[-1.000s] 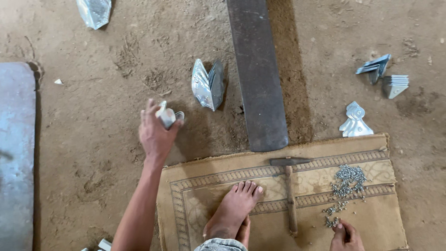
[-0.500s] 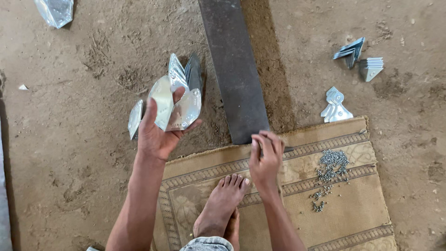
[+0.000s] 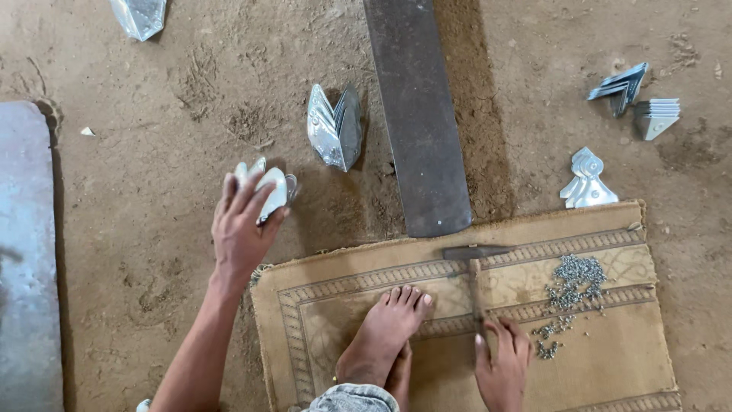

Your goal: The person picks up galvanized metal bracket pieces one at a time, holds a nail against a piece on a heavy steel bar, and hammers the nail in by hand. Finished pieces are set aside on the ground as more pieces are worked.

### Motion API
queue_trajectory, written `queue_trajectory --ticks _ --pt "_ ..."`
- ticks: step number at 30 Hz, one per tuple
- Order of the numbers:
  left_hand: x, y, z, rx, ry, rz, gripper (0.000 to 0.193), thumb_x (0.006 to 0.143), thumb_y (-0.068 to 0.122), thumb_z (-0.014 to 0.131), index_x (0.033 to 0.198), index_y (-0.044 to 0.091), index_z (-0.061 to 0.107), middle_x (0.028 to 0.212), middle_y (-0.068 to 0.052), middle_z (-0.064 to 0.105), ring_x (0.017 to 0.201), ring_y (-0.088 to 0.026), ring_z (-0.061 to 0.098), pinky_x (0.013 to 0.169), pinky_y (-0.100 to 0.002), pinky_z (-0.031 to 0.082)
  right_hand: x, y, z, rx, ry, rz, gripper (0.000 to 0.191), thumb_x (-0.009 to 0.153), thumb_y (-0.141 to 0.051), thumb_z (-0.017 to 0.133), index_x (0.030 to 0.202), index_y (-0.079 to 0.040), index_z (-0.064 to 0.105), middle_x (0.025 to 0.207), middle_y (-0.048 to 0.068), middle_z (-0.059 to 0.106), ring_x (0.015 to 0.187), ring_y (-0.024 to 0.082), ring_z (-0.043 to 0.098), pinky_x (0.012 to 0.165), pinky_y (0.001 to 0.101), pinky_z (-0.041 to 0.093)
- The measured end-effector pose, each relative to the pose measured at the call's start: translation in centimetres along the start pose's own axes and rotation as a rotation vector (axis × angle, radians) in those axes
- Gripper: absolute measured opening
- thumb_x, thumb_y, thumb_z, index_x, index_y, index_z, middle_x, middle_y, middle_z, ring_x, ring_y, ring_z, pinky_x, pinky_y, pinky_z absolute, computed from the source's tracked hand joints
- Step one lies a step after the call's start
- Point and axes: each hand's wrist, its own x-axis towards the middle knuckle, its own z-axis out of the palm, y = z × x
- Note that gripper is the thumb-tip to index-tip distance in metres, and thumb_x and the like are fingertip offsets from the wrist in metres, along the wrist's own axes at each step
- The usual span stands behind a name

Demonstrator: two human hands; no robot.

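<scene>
Left hand (image 3: 242, 221) out over the bare dirt floor (image 3: 152, 152), just off the mat's far-left corner, fingers curled around a small handful of shiny metal pieces (image 3: 268, 191); grasp loose-looking, pieces fanned above the fingertips. Right hand (image 3: 502, 360) down on the woven mat (image 3: 610, 374) near its near edge, fingers closed about the lower end of the hammer handle (image 3: 476, 294). Hammer head (image 3: 471, 252) lying by the mat's far edge, just short of the dark metal bar (image 3: 418, 114).

Judged best for the step: tighten the left grip so no piece slips, take the handle low and firm before any lift, keep the bare foot (image 3: 381, 332) well apart from the hammer's path. Rivets (image 3: 572, 286) heaped toward the mat's right edge, within the right hand's reach.

Hard to make out: number of pieces in the left hand, and their exact shape. Right thumb hidden under the hand, so firmness of grip unclear. Second foot mostly covered. Standing stack of folded pieces (image 3: 334, 128) partly shadowed.
</scene>
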Motion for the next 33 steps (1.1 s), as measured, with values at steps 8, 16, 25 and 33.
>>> queue_trajectory --ticks 8,16,25,33 --pt "-0.1 0.3 0.8 -0.001 0.17 0.092 0.05 0.091 0.035 0.08 0.135 0.014 0.066 0.153 -0.007 0.056 0.148 -0.041 0.045 0.122 -0.055 0.038 -4.2 6.7 0.3 0.101 -0.127 0.262 0.034 0.087 -0.021 0.071 0.12 -0.011 0.066 0.135 0.011 0.059 0.116 0.025 0.062 0.072 0.034 0.061" --pt "3.8 10.4 4.7 -1.749 -0.064 -1.123 0.045 0.084 0.012 0.073 0.126 0.008 0.059 0.127 -0.014 0.068 0.108 -0.026 0.075 0.083 -0.045 0.064 -1.6 0.7 1.2 -0.021 -0.068 0.197 0.056 0.084 -0.031 0.073 0.129 -0.001 0.059 0.121 0.019 0.059 0.115 0.037 0.054 0.095 0.0495 0.047" --pt "3.3 16.9 8.2 -1.093 -0.336 -0.433 0.044 0.093 0.011 0.073 0.136 0.006 0.062 0.089 -0.004 0.075 0.06 -0.007 0.064 0.047 -0.024 0.051 -3.2 2.3 0.3 -0.062 0.015 0.293 0.038 0.104 -0.036 0.053 0.123 -0.004 0.062 0.103 0.014 0.067 0.096 0.035 0.064 0.081 0.0485 0.048" --pt "3.4 16.9 7.7 -0.931 -0.156 -0.026 0.037 0.098 0.006 0.07 0.134 0.01 0.066 0.104 -0.009 0.077 0.084 -0.011 0.074 0.072 -0.029 0.06 -7.1 1.7 -0.3 0.864 -0.046 0.46 0.039 0.102 -0.038 0.058 0.106 0.001 0.065 0.066 0.007 0.056 0.052 0.01 0.05 0.044 0.0295 0.041"
